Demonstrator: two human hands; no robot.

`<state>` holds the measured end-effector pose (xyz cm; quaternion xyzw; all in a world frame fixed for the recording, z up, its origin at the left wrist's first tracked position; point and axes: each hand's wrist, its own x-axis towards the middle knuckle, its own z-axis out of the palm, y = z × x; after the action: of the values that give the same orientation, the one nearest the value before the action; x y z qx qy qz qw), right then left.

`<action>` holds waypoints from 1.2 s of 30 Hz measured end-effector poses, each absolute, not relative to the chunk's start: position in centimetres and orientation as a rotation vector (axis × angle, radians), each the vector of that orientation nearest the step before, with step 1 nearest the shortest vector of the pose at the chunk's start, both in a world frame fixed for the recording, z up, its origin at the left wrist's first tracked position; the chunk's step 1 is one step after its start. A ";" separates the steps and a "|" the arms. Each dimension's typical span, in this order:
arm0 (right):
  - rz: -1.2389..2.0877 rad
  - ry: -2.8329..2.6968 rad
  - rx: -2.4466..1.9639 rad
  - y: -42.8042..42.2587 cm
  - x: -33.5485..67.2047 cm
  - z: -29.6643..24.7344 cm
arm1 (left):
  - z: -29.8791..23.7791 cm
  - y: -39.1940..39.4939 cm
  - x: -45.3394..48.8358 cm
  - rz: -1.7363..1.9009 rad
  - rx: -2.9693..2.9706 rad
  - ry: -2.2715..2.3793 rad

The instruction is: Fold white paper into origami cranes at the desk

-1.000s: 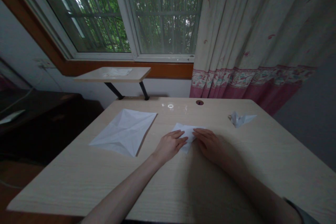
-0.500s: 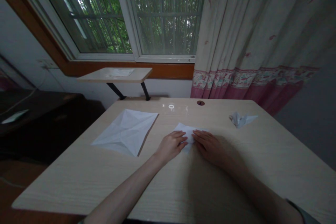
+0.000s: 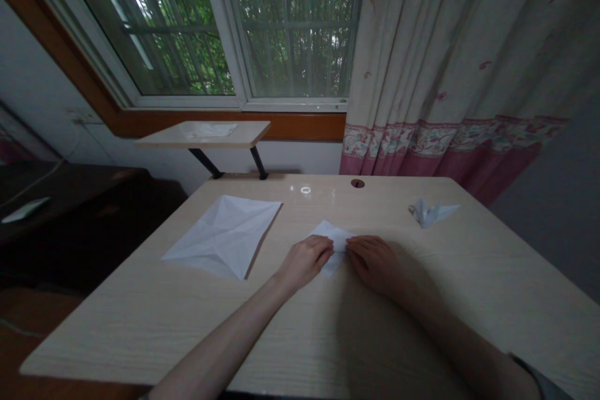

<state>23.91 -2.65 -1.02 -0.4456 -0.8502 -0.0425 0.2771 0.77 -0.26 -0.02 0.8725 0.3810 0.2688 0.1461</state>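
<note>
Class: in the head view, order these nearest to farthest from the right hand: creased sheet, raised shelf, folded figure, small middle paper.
1. Small middle paper: touched by the right hand.
2. Folded figure: off to the right.
3. Creased sheet: on the left.
4. Raised shelf: far back left.

From here, the left hand [image 3: 305,261] and right hand [image 3: 375,261] cover both sides of the folded white paper [image 3: 327,229], so I can't make out its full outline, nor whether the fingers pinch or only press. Both forearms [image 3: 234,326] run out of view at the bottom; the right sleeve [image 3: 529,372] shows just a scrap. The table's [image 3: 140,312] near right corner is cut off too. Something pale [image 3: 213,130] on the raised shelf [image 3: 250,128] is too faint to name. Curtain [image 3: 422,44] and window [image 3: 295,37] both carry on past the top edge.
</note>
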 end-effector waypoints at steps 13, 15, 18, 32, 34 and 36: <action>-0.001 -2.271 -1.299 -2.8 23.5 -0.8 | 0.9 -0.7 0.9 0.800 2.535 1.038; 0.026 -2.274 -1.297 -2.7 23.4 -0.7 | 0.9 -0.7 0.9 0.829 2.524 1.045; 0.036 -2.274 -1.293 -2.8 23.4 -0.7 | 1.0 -0.8 1.0 0.839 2.506 1.044; 0.064 -2.293 -1.276 -2.8 23.2 -0.4 | 0.8 -0.8 1.3 0.819 2.439 1.058; 0.057 -2.295 -1.290 -2.7 23.1 -0.4 | 0.7 -0.8 1.4 0.827 2.440 1.057; 0.053 -2.300 -1.296 -2.6 23.2 -0.6 | 0.5 -0.7 1.5 0.847 2.445 1.069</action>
<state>23.15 -2.65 -0.63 -0.4755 -0.8438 0.0195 0.2481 1.49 -0.73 0.51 0.8605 0.3763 0.2982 0.1700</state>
